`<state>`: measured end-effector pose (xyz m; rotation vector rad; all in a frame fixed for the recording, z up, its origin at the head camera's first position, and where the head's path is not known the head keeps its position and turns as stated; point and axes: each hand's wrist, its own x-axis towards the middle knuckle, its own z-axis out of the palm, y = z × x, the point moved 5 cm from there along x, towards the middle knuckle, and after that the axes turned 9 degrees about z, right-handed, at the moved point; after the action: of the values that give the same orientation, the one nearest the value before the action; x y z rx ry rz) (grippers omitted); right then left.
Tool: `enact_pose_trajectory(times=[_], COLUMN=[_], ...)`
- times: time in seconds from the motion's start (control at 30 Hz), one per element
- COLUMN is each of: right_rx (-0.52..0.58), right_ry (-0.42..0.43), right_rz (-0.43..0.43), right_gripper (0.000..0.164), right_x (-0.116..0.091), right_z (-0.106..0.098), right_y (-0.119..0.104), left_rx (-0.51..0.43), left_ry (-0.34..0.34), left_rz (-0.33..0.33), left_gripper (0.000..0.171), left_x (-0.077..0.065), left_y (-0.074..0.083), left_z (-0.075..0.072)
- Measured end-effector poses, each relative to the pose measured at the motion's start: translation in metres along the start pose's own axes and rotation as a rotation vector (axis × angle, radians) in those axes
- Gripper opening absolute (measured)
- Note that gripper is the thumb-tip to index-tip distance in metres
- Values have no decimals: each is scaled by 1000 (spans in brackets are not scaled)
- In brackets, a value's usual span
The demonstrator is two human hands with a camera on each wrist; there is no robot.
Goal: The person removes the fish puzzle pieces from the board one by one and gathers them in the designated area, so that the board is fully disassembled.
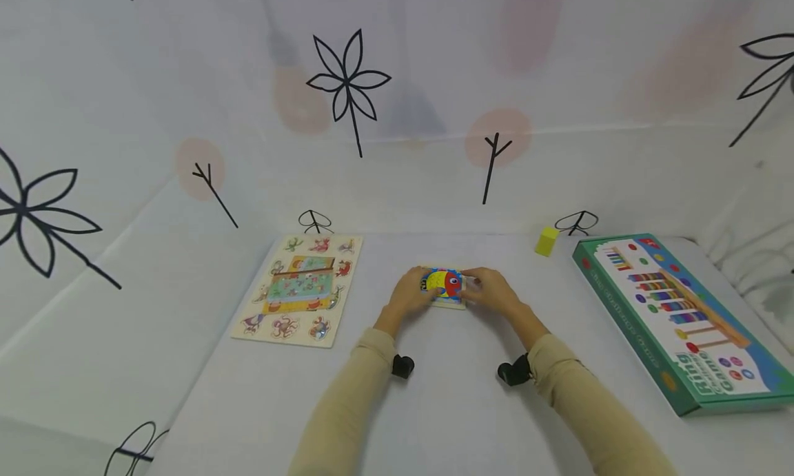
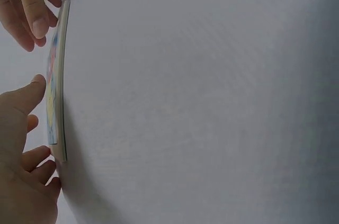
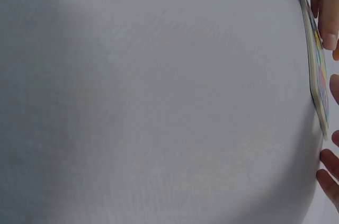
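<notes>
A small fish puzzle board (image 1: 444, 283), yellow and red on blue with a pale wooden rim, lies flat on the white table. My left hand (image 1: 409, 291) is at its left end, the thumb over the picture and the other fingers beside the edge. At the opposite end is my right hand (image 1: 493, 290), its thumb near the picture's edge. Seen from the left wrist, the left fingertips (image 2: 45, 168) are right at the board's end, spread from the thumb. The right wrist view shows the right fingertips (image 3: 329, 163) low beside the board, apart from the thumb.
To the left lies a larger wooden puzzle board (image 1: 300, 290) with sea-animal pictures. A green ring game box (image 1: 688, 317) stands on the right. Near the back edge is a yellow block (image 1: 547, 242). A patterned white cloth (image 1: 409, 180) hangs behind the table.
</notes>
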<state>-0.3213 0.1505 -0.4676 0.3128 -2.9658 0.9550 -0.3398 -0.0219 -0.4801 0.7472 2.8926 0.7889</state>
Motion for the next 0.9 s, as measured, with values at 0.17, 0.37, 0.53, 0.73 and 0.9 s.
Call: enact_pose_trajectory(times=[0.17,0.37,0.53,0.73,0.9], right_rx=[-38,-68,-94,-124,-151], right_ry=[-33,-36,-51,-72,-66], right_rz=[14,11,27,45,16], right_gripper=[48,47,46,49,53], right_x=[2,4,5,8,8], right_z=[5,6,7,9,9], right_y=[-3,-2,-2,-5,-12], left_rx=[-11,-12,6,-26,-31], left_ry=[6,30,36,40,62], left_rz=[-8,59,129,140,133], left_gripper=[53,49,45,43,43], left_x=[-3,-4,-1,-1,-2], left_y=[-7,-10,-9,-6,-4], left_z=[6,11,12,10,9])
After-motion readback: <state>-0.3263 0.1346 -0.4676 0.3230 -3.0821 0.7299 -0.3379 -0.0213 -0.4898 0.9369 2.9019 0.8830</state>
